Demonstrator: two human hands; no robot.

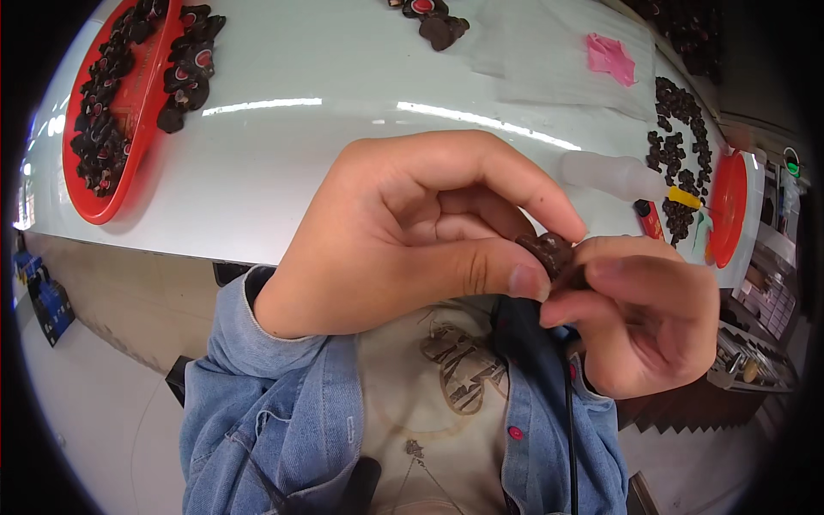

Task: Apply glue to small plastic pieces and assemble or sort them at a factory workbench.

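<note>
A small dark brown, lumpy, glossy piece (549, 250) is held up above the near edge of the white table (283, 180). My left hand (403, 236) is closed on it, with the thumb and fingertips gripping its sides. From the right, my right hand (657, 313) meets it, thumb and forefinger pinched together at its lower right end. A dark bit shows between those right fingertips; whether it is part of the same piece is hidden by the fingers.
At the left is a red tray (148, 110) of dark pieces, some with red round spots; similar pieces (187, 69) lie alongside. On the right are a translucent bottle (611, 174) with yellow near its tip, small dark pieces (668, 154) and another red tray (730, 206). Pink material (610, 59) lies on clear sheeting.
</note>
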